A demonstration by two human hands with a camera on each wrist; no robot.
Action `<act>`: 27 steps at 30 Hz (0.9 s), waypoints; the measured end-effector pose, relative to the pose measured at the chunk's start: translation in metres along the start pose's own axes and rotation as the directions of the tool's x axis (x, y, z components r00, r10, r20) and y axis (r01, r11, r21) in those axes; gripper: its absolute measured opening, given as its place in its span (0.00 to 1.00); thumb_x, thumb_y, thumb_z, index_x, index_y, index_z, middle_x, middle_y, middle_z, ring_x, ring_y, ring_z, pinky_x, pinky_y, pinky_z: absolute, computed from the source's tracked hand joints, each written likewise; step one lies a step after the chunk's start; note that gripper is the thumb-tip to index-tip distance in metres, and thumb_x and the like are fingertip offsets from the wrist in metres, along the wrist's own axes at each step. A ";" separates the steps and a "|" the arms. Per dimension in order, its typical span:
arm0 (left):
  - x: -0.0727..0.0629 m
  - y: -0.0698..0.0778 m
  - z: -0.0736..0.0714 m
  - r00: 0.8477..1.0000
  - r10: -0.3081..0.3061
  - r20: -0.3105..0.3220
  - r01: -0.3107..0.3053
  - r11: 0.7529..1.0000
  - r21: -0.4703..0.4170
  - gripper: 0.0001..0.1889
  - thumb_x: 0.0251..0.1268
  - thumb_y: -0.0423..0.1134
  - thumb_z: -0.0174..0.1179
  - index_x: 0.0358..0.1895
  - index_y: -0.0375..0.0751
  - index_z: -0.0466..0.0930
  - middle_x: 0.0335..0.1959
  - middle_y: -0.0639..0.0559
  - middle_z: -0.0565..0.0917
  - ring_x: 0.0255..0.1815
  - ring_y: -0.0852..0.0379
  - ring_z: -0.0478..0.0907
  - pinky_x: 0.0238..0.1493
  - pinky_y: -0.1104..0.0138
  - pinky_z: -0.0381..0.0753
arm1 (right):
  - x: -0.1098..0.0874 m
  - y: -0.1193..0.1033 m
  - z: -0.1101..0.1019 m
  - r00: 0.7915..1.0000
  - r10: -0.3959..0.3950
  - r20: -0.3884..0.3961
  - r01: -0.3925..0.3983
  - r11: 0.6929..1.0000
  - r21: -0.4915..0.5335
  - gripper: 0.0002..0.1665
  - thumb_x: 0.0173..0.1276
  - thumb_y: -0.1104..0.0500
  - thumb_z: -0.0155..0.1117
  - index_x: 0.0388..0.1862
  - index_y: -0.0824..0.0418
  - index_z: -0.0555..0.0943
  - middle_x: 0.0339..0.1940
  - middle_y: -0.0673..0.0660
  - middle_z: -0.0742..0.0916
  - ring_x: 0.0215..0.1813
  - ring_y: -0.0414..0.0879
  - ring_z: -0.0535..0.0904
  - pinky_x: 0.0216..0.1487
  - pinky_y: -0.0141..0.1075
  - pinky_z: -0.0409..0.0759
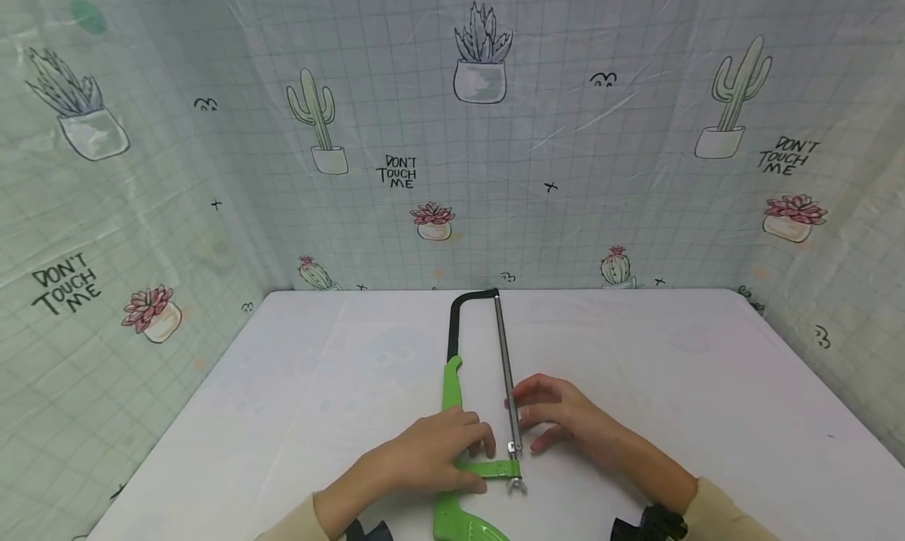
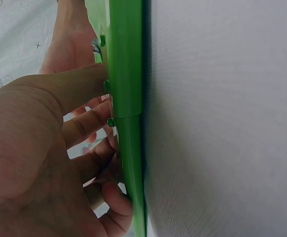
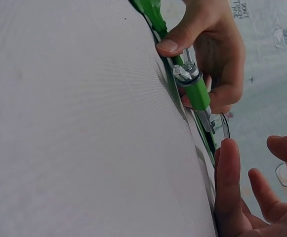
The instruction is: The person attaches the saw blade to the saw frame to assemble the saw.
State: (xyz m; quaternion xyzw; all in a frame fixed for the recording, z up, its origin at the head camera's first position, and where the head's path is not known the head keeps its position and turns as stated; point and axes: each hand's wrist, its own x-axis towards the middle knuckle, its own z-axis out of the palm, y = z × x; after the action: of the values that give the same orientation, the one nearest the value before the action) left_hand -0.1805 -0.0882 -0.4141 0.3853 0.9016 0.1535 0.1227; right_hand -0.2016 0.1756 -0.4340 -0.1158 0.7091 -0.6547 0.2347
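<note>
A hacksaw (image 1: 451, 384) with a green handle and black front frame (image 1: 454, 325) lies on the white table, its front end pointing away from me. My left hand (image 1: 434, 451) grips the green frame by the crosspiece (image 1: 495, 469), thumb on the near side and fingers curled past it. In the right wrist view a metal wing nut (image 3: 185, 72) sticks out from the crosspiece end. On the other side my right hand (image 1: 573, 415) has its fingers loosely bent, fingertips right at the grey blade (image 1: 505, 352). The lower handle is partly cut off by the head view's bottom edge.
White table surface (image 1: 339, 368) spreads around the saw. A curtain (image 1: 537, 148) printed with cacti and lettering rises behind the table and along both sides. Black wrist gear (image 1: 650, 525) shows by the right sleeve.
</note>
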 end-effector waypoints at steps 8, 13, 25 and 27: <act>0.001 0.000 0.001 1.000 0.005 -0.002 -0.005 1.000 0.008 0.16 0.58 0.58 0.73 0.47 0.66 0.80 0.39 0.71 0.76 0.45 0.71 0.70 0.43 0.73 0.74 | -0.001 0.002 0.000 0.999 0.002 0.033 -0.001 1.000 -0.012 0.27 0.72 0.58 0.60 0.65 0.70 0.71 0.66 0.69 0.79 0.49 0.50 0.85 0.39 0.42 0.87; 0.001 0.000 0.000 1.000 0.004 0.001 -0.004 1.000 0.011 0.16 0.58 0.58 0.73 0.47 0.66 0.80 0.39 0.71 0.76 0.45 0.71 0.70 0.43 0.73 0.74 | 0.000 0.003 -0.001 0.999 0.002 0.036 -0.001 1.000 -0.025 0.26 0.72 0.58 0.60 0.64 0.70 0.71 0.65 0.68 0.79 0.49 0.49 0.86 0.38 0.41 0.87; 0.002 -0.002 0.002 1.000 0.004 0.003 -0.004 1.000 0.013 0.16 0.59 0.58 0.72 0.48 0.67 0.80 0.39 0.71 0.76 0.45 0.70 0.70 0.43 0.72 0.74 | 0.001 0.004 -0.001 1.000 0.020 -0.006 -0.020 1.000 -0.015 0.31 0.70 0.57 0.62 0.68 0.73 0.74 0.68 0.68 0.80 0.47 0.47 0.86 0.39 0.40 0.87; 0.002 -0.002 0.002 1.000 0.006 0.003 -0.006 1.000 0.014 0.16 0.60 0.58 0.72 0.48 0.66 0.80 0.39 0.70 0.76 0.45 0.70 0.70 0.43 0.72 0.74 | 0.001 0.003 -0.001 1.000 0.021 -0.010 -0.021 1.000 -0.014 0.32 0.71 0.57 0.62 0.69 0.73 0.74 0.70 0.69 0.79 0.47 0.46 0.86 0.39 0.39 0.87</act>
State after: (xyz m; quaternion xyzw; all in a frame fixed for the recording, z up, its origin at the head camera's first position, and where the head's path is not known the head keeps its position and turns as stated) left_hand -0.1823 -0.0873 -0.4164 0.3891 0.9013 0.1471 0.1208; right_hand -0.2025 0.1763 -0.4374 -0.1067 0.7161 -0.6477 0.2375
